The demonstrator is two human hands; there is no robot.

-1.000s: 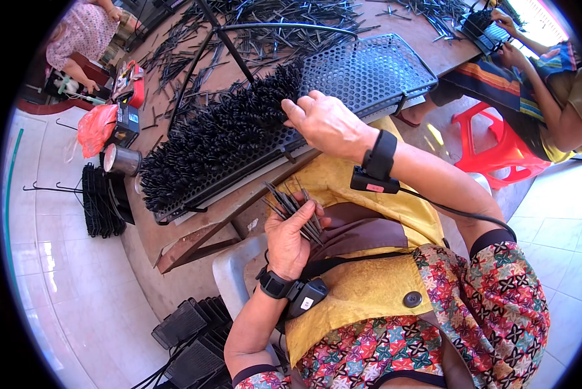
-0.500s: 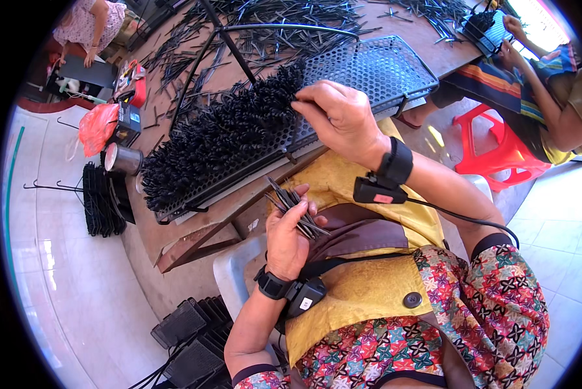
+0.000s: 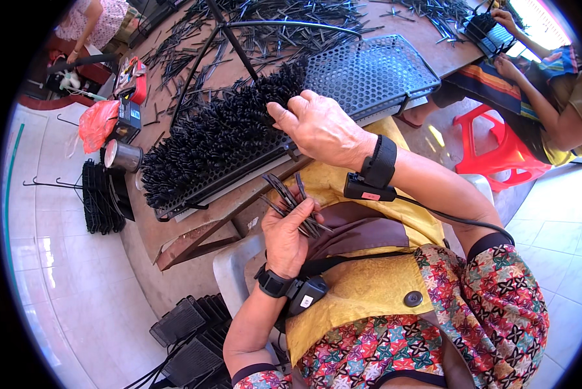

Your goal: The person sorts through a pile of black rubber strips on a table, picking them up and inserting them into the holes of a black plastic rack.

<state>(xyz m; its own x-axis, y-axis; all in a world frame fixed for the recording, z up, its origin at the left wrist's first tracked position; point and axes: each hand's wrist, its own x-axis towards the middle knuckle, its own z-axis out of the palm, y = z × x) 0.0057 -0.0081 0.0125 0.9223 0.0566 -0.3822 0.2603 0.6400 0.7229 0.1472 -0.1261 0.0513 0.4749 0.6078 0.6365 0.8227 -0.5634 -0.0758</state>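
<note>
A black perforated metal tray (image 3: 375,74) lies slanted across the table edge in front of me. Dense black tufts (image 3: 213,139) of short strips cover its left and middle part, while bare mesh shows at its right end. My right hand (image 3: 323,126) is over the tray's near side, its fingers bent and closed at the edge of the tufts; whatever its fingertips pinch is hidden. Lower down, in front of my apron, my left hand (image 3: 288,236) is closed around a loose bunch of thin black strips (image 3: 281,191) that stick out past the thumb.
Many loose black strips (image 3: 271,42) are strewn over the brown table (image 3: 181,243). At left are a metal can (image 3: 123,156), a red plastic bag (image 3: 99,123) and hanging black racks (image 3: 103,201). A person (image 3: 550,97) works at far right beside a red stool (image 3: 495,152).
My right hand has shifted left and slightly down along the tray's near side, with its back turned more upward. My left hand stays nearly in place, the strips in it slightly rearranged.
</note>
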